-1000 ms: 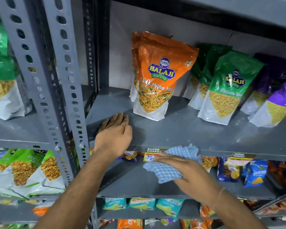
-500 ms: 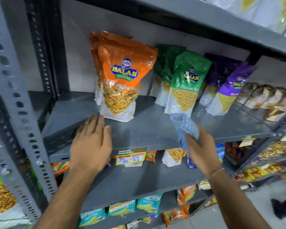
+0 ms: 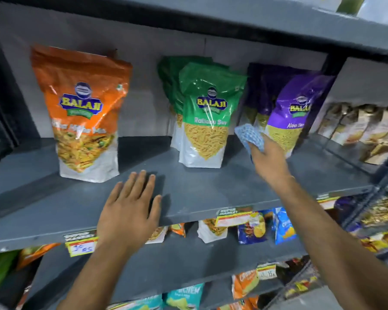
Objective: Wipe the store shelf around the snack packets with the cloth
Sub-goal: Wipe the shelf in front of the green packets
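Note:
The grey metal shelf (image 3: 211,186) carries three groups of standing snack packets: orange (image 3: 83,113) at the left, green (image 3: 205,117) in the middle, purple (image 3: 293,113) at the right. My right hand (image 3: 269,159) grips a blue checked cloth (image 3: 249,136) and holds it in the gap between the green and purple packets, just above the shelf. My left hand (image 3: 130,209) lies flat, fingers spread, on the front edge of the shelf below the gap between the orange and green packets.
Brown packets (image 3: 358,128) stand on the neighbouring shelf at the right. Price tags (image 3: 233,217) hang from the shelf's front lip. Lower shelves (image 3: 188,262) hold small snack bags. Another shelf (image 3: 233,21) runs close overhead.
My right hand has carried the cloth up from the front edge and rightwards into the gap between the green and purple packets. The view has swung right; my left hand slid right along the edge.

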The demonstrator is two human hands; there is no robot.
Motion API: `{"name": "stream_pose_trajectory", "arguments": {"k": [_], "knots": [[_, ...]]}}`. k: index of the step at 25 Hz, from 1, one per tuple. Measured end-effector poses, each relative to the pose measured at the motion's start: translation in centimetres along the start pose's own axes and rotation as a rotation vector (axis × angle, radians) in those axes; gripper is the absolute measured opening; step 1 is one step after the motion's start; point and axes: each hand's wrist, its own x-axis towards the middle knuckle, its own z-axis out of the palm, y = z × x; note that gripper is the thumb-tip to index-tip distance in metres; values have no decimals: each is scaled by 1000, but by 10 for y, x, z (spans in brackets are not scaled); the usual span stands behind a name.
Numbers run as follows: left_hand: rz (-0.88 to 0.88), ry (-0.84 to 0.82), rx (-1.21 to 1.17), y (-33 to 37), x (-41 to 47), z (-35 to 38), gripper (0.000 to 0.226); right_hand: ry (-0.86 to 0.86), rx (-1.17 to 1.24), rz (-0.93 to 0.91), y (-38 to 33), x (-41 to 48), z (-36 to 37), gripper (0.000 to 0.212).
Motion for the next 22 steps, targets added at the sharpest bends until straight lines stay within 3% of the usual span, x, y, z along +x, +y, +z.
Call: {"name": "stream_pose_trajectory", "arguments": {"k": [5, 8, 11, 15, 18, 22], "knots": [[-9, -23, 35, 1, -3, -4, 67, 74, -43, 113, 28, 75, 27, 27], [-27, -38, 37, 1, -3, -3, 66, 25, -133, 150, 40, 115, 50, 27], [-36, -34, 17, 0, -1, -3, 64, -150, -261, 65, 56, 140, 77, 30], [-44, -6, 19, 4, -1, -5, 63, -598, -509, 67, 78, 155, 107, 55], [-47, -7, 25, 4, 0, -4, 63, -672, -528, 68, 94, 166, 116, 61], [-38, -10, 22, 3, 0, -3, 63, -657, -396, 53, 70, 127, 86, 45]]}}
